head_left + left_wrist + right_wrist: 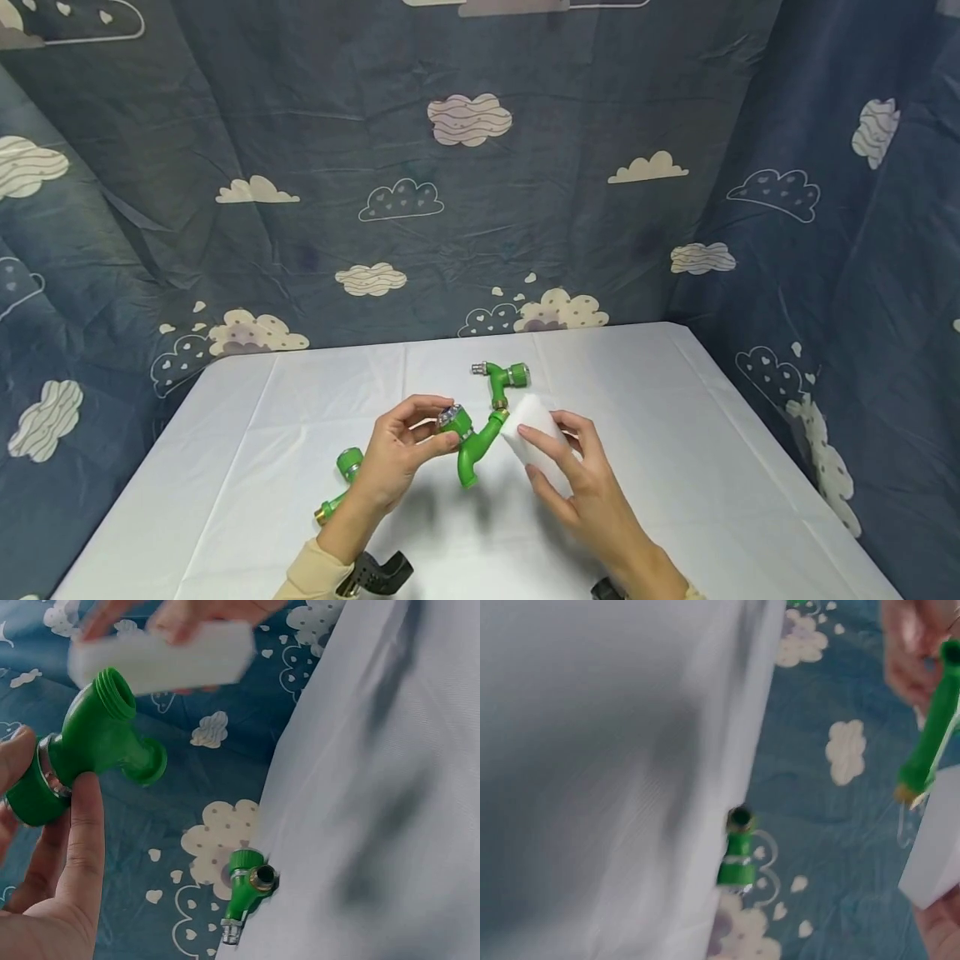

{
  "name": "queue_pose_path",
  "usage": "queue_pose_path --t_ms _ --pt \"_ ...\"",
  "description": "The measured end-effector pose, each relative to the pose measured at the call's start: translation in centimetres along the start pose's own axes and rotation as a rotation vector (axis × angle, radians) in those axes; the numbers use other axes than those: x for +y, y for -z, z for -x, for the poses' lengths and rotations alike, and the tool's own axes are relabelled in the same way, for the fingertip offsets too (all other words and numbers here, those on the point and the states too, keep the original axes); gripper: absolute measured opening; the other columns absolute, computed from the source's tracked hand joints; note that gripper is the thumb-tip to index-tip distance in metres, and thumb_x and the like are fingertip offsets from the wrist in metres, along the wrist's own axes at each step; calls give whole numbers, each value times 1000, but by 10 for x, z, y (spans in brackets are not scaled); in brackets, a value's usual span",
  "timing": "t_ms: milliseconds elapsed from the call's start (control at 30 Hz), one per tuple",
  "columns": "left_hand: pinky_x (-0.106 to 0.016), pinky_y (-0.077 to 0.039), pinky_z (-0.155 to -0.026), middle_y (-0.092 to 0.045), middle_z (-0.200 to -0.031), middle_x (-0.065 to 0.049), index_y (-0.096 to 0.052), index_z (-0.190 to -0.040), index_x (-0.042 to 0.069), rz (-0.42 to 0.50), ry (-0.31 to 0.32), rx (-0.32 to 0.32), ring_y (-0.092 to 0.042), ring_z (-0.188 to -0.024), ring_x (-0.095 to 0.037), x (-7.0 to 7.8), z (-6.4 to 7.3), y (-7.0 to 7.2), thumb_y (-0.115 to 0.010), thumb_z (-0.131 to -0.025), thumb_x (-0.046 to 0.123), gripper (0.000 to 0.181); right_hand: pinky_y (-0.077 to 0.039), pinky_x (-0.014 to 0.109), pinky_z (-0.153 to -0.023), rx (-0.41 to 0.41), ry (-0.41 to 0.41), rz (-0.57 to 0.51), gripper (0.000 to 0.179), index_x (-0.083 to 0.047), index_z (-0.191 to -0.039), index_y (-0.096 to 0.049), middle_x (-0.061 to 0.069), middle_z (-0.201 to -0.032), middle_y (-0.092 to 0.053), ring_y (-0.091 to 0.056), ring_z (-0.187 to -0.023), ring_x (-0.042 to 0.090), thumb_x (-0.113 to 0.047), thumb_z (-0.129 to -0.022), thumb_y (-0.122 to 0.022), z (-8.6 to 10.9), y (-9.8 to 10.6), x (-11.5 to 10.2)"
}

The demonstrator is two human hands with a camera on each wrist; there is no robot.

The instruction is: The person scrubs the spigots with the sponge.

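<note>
A green plastic tap point(472, 452) is up off the table, its round knob gripped by the fingers and thumb of my left hand point(399, 457). In the left wrist view the tap point(97, 742) shows a threaded end and a curved spout. My right hand point(591, 487) pinches a white block, apparently a sponge point(531, 411), between fingers and thumb. The sponge is close beside the tap's inlet end; whether they touch cannot be told. In the right wrist view the sponge point(939, 832) is partly cut off by the frame edge.
A second green tap point(498, 382) lies further back on the white-covered table point(285, 433). Another green tap point(349, 463) lies to the left, partly hidden behind my left forearm. Behind the table hangs a dark blue curtain point(540, 225) with cloud prints.
</note>
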State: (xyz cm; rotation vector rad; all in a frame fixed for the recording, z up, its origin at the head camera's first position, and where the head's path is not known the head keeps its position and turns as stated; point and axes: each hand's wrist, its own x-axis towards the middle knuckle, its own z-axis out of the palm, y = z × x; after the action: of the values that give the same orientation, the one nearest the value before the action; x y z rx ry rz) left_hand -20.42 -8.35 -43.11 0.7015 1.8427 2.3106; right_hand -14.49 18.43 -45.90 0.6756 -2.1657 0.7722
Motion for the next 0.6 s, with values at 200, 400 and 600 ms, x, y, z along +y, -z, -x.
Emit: queue_pose_path --t_ms 200,400,600 --pt "-37 -68 -86 -70 -118 0 -59 -130 -12 -11 -4 -17 -72 -99 -10 1 1 3 -82 -90 -4 46 -38 16 -118 -53 132 -16 33 -35 -138 -71 18 -142 -55 -56 -129 28 -42 -112 -50 -3 -10 -11" --pt "-26 -66 -83 -74 -118 4 -71 -123 3 -32 -63 -120 -74 -100 -10 4 4 8 -85 -88 -1 38 -33 14 -123 -28 67 -24 32 -33 -137 -71 20 -142 -54 -56 -129 30 -41 -112 -52 1 -14 -4" --pt "-29 -68 -82 -70 -117 3 -71 -120 13 27 -56 -175 -73 -98 -10 1 4 4 -84 -88 -2 38 -43 19 -113 0 -70 -45 45 -29 -140 -70 17 -142 -54 -56 -128 27 -15 -97 -77 6 -7 9"
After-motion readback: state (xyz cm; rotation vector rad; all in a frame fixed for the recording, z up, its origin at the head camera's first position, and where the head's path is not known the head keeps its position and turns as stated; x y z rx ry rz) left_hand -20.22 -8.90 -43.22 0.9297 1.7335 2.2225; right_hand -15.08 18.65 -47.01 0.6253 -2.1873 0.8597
